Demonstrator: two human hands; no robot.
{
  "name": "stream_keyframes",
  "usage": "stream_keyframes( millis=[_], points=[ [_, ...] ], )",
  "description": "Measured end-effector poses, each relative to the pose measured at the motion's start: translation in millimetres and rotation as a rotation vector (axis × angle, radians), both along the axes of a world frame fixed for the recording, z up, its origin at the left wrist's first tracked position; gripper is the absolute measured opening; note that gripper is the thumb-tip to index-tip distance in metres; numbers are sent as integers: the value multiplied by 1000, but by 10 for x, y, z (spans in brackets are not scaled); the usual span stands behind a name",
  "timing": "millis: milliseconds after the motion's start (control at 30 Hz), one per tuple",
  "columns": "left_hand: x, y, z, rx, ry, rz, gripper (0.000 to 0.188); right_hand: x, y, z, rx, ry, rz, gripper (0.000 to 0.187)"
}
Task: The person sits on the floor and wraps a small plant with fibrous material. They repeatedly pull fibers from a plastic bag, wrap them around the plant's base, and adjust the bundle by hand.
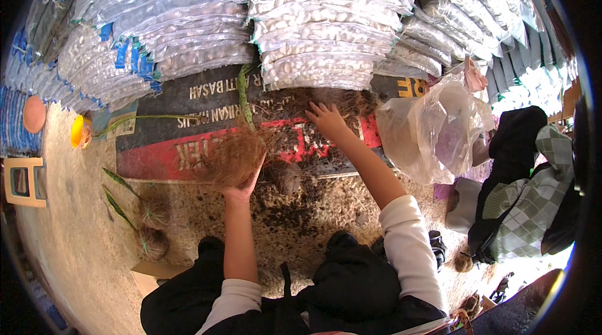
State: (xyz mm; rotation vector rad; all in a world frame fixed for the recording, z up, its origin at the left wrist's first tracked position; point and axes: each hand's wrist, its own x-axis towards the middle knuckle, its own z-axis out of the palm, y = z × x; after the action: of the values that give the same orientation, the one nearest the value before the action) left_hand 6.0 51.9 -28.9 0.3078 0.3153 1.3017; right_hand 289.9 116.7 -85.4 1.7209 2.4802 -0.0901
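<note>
Head view: the left hand [243, 186] supports a tangled clump of brown fibre [227, 158] over a printed black-and-red banner [153, 158]. The clump hides most of its fingers; their closure cannot be determined. The cupping position probably keeps loose strands together. The right hand [328, 123], palm down with fingers spread wide, reaches to darker loose fibre [354, 103] beside stacked clear bags [323, 40]; the spread likely covers more material. The banner presumably serves as a ground sheet, separating fibre from the floor [81, 209].
</note>
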Motion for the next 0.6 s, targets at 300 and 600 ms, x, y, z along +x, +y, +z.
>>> stream_keyframes(
  millis=[300, 600],
  points=[
    [17, 9, 52, -234, -375, 17, 80, 639, 25, 320, 116, 278, -266, 15],
    [76, -14, 140, -258, -375, 4, 67, 723, 255, 1418, 358, 1097, -427, 24]
  ],
)
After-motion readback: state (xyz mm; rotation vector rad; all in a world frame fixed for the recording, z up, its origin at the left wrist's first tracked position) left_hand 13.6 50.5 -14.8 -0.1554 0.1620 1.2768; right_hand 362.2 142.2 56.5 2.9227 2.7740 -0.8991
